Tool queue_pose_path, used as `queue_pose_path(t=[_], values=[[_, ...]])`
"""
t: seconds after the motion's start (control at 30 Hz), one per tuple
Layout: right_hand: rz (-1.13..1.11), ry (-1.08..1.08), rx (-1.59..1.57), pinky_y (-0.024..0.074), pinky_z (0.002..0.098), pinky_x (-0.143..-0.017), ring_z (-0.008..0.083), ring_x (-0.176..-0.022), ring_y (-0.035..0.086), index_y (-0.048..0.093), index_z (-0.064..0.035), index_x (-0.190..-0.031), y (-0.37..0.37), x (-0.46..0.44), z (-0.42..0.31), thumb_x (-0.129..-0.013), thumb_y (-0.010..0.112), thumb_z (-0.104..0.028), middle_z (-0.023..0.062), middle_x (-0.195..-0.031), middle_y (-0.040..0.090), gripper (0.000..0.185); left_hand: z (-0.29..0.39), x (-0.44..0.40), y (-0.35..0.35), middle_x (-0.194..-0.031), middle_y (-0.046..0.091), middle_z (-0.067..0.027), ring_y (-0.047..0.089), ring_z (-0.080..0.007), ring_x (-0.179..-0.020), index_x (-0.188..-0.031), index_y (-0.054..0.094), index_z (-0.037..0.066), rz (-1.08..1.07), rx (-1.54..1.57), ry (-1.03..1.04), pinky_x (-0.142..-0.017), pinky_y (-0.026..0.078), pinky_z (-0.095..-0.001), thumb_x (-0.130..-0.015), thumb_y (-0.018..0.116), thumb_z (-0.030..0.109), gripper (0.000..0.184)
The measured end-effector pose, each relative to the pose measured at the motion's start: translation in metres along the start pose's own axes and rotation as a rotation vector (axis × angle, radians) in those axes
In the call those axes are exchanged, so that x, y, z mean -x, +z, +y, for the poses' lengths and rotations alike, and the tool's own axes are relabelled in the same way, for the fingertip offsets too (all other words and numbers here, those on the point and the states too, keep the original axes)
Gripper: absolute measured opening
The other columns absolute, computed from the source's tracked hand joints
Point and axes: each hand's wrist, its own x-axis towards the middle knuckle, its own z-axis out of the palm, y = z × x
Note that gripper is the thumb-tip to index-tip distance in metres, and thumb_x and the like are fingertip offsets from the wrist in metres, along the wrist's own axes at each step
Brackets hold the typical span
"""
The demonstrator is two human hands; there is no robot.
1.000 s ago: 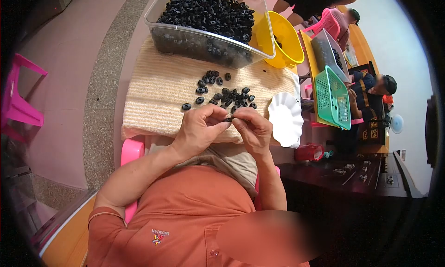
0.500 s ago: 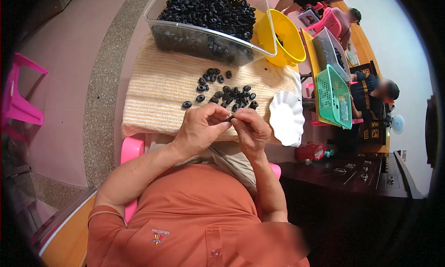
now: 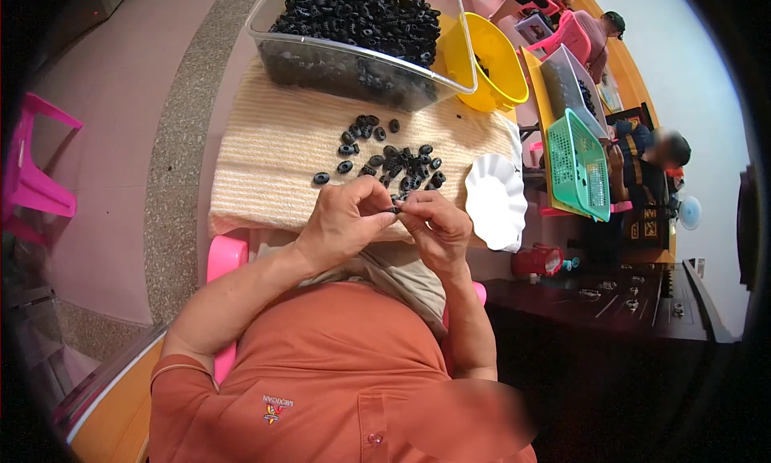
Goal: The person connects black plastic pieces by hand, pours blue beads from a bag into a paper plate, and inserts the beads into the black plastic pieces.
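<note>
My left hand and my right hand meet at the near edge of the towel-covered table. Both are closed, pinching a small dark piece between thumbs and fingertips. Most of it is hidden by the fingers, but it seems to be of the same kind as the loose black ribbed oval plastic pieces just beyond. Those lie in a loose cluster on the towel, some with a hole through the middle. To the right of my right hand rests a white scalloped dish.
A clear plastic bin heaped with black pieces stands at the back, beside a yellow tub. Farther right, a green basket sits on another table near a seated person. A pink stool stands at left.
My fingertips have shifted slightly around the dark piece, and a little more of it shows. The loose pieces lie as before; the whole view has moved slightly. The seated person's arm has moved.
</note>
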Motion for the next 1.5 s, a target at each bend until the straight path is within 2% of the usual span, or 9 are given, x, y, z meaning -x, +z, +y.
queue_pose_path(t=[0.17,0.3,0.47,0.57,0.67,0.9,1.2,1.3,1.5], values=[[-0.038,0.09,-0.069,0.0555,0.0281,-0.073,0.0182,-0.084,0.071,0.073,0.0002,-0.097,-0.004,0.003,-0.006,-0.084,0.079,0.007,0.0126,-0.096,0.074,0.016,0.002,0.002,-0.001,-0.08,0.072,-0.0024,0.066,-0.0053,-0.074,-0.09,0.067,0.001,-0.038,-0.026,0.025,-0.063,0.053,-0.0245,-0.087,0.079,0.0,0.013],[-0.077,0.256,-0.25,0.0552,0.0262,-0.074,0.0147,-0.086,0.069,0.073,0.0031,-0.097,-0.007,0.006,-0.009,-0.087,0.076,0.008,0.0117,-0.098,0.074,0.012,-0.001,0.003,-0.001,-0.078,0.071,-0.0027,0.065,-0.0051,-0.072,-0.088,0.067,0.001,-0.07,-0.05,0.074,-0.062,0.052,-0.0244,-0.086,0.08,0.0,0.014],[-0.16,0.481,-0.392,0.0548,0.0255,-0.077,0.0125,-0.089,0.068,0.073,0.0056,-0.098,-0.017,0.008,-0.003,-0.091,0.071,0.006,0.0092,-0.099,0.074,0.007,-0.001,0.005,0.001,-0.078,0.071,-0.0025,0.065,-0.0045,-0.073,-0.087,0.066,0.001,-0.112,-0.064,0.045,-0.062,0.052,-0.024,-0.086,0.08,-0.001,0.014],[-0.19,0.505,-0.392,0.0548,0.0262,-0.081,0.0119,-0.091,0.067,0.073,0.0059,-0.098,-0.019,0.01,0.002,-0.092,0.071,0.005,0.0079,-0.101,0.073,0.007,-0.002,0.004,0.001,-0.079,0.071,-0.0022,0.065,-0.0045,-0.074,-0.086,0.065,0.001,-0.136,-0.037,0.008,-0.063,0.052,-0.024,-0.087,0.079,-0.001,0.014],[-0.149,0.465,-0.391,0.0544,0.0272,-0.082,0.0141,-0.092,0.068,0.072,0.0045,-0.101,-0.015,0.012,-0.002,-0.091,0.072,0.006,0.0091,-0.101,0.073,0.01,-0.001,0.002,0.0,-0.08,0.07,-0.0017,0.064,-0.0048,-0.076,-0.086,0.063,0.001,-0.146,0.004,-0.011,-0.064,0.052,-0.0239,-0.088,0.078,-0.001,0.015],[-0.072,-0.061,0.232,0.0572,0.0389,-0.075,0.0342,-0.092,0.07,0.068,-0.0004,-0.113,-0.001,0.009,-0.017,-0.088,0.071,0.009,0.0184,-0.105,0.068,0.027,-0.003,-0.005,-0.005,-0.084,0.069,-0.0009,0.064,-0.0054,-0.078,-0.09,0.062,0.003,-0.15,0.06,-0.127,-0.066,0.052,-0.0227,-0.089,0.077,-0.001,0.016],[-0.058,-0.355,0.56,0.059,0.0437,-0.078,0.0374,-0.092,0.069,0.064,0.0053,-0.117,0.01,0.002,-0.028,-0.08,0.077,0.005,0.0194,-0.104,0.066,0.04,-0.019,-0.006,0.0,-0.086,0.067,-0.0011,0.064,-0.0065,-0.078,-0.09,0.06,0.004,-0.111,0.203,-0.126,-0.068,0.055,-0.0236,-0.089,0.078,-0.004,0.02],[-0.071,-0.443,0.644,0.06,0.0446,-0.081,0.0373,-0.094,0.069,0.064,0.0077,-0.118,0.009,0.004,-0.023,-0.081,0.077,0.003,0.0198,-0.105,0.067,0.04,-0.013,-0.004,0.0,-0.086,0.067,-0.0016,0.065,-0.0073,-0.079,-0.09,0.059,0.004,-0.129,0.236,-0.174,-0.069,0.056,-0.0242,-0.088,0.078,-0.005,0.021],[-0.091,-0.46,0.648,0.0602,0.0448,-0.084,0.0382,-0.093,0.07,0.061,0.0091,-0.122,0.01,0.009,-0.017,-0.086,0.073,0.0,0.0212,-0.105,0.069,0.039,-0.014,-0.005,-0.002,-0.085,0.067,-0.0017,0.066,-0.0079,-0.079,-0.089,0.057,0.004,-0.148,0.133,-0.118,-0.067,0.056,-0.0245,-0.087,0.077,-0.007,0.023]])
